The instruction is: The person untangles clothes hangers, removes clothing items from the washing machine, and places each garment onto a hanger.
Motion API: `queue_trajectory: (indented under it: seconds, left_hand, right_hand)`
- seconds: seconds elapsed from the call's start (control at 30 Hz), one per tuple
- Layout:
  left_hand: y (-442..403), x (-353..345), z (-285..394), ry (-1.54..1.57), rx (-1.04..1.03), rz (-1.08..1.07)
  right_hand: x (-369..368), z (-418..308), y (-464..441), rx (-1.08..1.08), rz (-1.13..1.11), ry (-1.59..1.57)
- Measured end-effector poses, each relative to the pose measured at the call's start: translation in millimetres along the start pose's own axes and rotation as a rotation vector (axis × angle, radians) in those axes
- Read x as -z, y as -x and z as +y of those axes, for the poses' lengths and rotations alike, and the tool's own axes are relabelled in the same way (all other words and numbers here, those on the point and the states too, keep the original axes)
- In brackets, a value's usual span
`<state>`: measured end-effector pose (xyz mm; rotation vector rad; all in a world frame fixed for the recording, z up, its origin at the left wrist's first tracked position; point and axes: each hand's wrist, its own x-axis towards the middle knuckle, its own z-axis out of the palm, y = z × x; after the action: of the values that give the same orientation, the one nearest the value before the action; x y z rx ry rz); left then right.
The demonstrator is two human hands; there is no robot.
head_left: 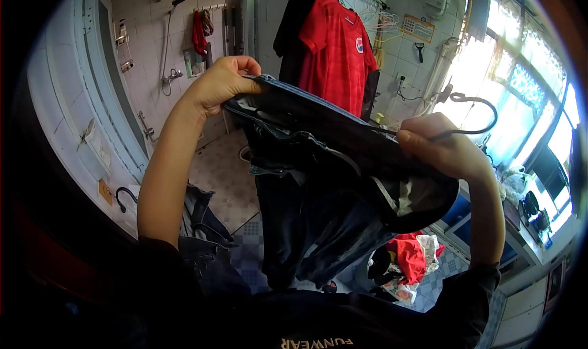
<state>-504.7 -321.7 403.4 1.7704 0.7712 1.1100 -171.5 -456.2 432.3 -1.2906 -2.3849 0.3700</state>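
Observation:
Dark blue jeans point(318, 214) hang in front of me, waistband up and legs down. My left hand point(229, 82) is closed on one end of the waistband. At the other side, my right hand point(438, 144) is closed around a dark hanger point(495, 119) and close against the waistband. The hanger's curved hook sticks out to the right of that hand, and its thin bar runs along the open waist. Part of the bar is hidden by the hand and the cloth. The fly is open, and pale lining shows inside the waist.
A red shirt point(337, 49) and dark clothes hang from a rail beyond the jeans. On the floor at lower right lies a pile of red, white and dark clothes point(407, 260). More dark jeans point(208, 251) hang at lower left near a black hook point(125, 197). A counter point(520, 232) stands right.

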Motion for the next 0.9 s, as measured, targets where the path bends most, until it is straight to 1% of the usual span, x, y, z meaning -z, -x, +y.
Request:
queue_trajectory:
  seconds: [0.1,0.17,0.2,0.3,0.33,0.4,0.43,0.47,0.53,0.57,0.6,0.63,0.67,0.7,0.77,0.83,0.9]
  left_hand:
    - [11.2,-1.2,6.2,-0.070,-0.008,0.006]
    - [19.6,2.6,7.5,-0.081,0.012,0.004]
    - [23.4,4.4,8.4,-0.086,0.029,-0.004]
    - [29.3,0.4,9.0,-0.102,0.008,0.022]
    - [29.7,-3.3,8.7,-0.100,0.009,0.016]
    - [29.5,-8.1,13.6,-0.135,-0.063,0.090]
    - [29.0,-10.2,17.9,-0.135,-0.065,0.090]
    - [27.6,-13.4,24.0,-0.196,-0.079,0.069]
    - [24.9,-27.6,34.9,-0.253,-0.088,0.030]
    - [24.3,-36.1,42.8,-0.289,-0.035,0.036]
    - [23.9,-42.8,46.7,-0.324,0.017,0.045]
    - [25.0,-49.0,43.2,-0.322,0.016,0.035]
    - [27.9,-56.0,36.5,-0.369,0.054,-0.055]
    - [32.2,-63.4,29.5,-0.415,0.096,-0.145]
    - [43.4,-75.2,23.2,-0.385,0.249,-0.195]
    - [51.0,-69.9,11.0,-0.315,0.310,-0.246]
    - [62.1,-61.3,-0.4,-0.256,0.314,-0.281]
  right_hand:
    - [-1.2,15.7,-0.9,0.040,0.055,-0.044]
    - [16.9,0.5,6.7,0.003,-0.012,-0.117]
    - [20.4,-0.2,8.9,-0.005,-0.016,-0.101]
    - [7.4,3.2,-2.1,0.076,-0.074,-0.047]
    - [-3.9,-2.0,-5.9,-0.025,-0.086,-0.043]
    - [-23.0,16.9,-20.0,-0.005,-0.096,0.024]
    - [-31.8,23.7,-27.2,0.019,-0.114,0.088]
    - [-40.9,22.6,-34.2,0.019,-0.112,0.088]
    - [-58.0,15.1,-41.4,-0.152,-0.256,0.004]
    - [-53.3,14.0,-42.9,-0.156,-0.245,0.002]
    - [-43.4,10.7,-46.2,-0.082,-0.130,-0.083]
    - [-34.5,7.1,-46.6,-0.014,-0.021,-0.167]
    - [-29.8,-3.2,-47.6,-0.113,0.001,-0.169]
    - [-34.5,-2.3,-51.4,-0.125,-0.002,-0.170]
    - [-50.2,8.9,-55.9,-0.172,-0.058,-0.217]
    - [-55.3,19.5,-56.3,-0.186,-0.067,-0.223]
    - [-58.5,26.8,-55.4,-0.139,0.074,-0.179]
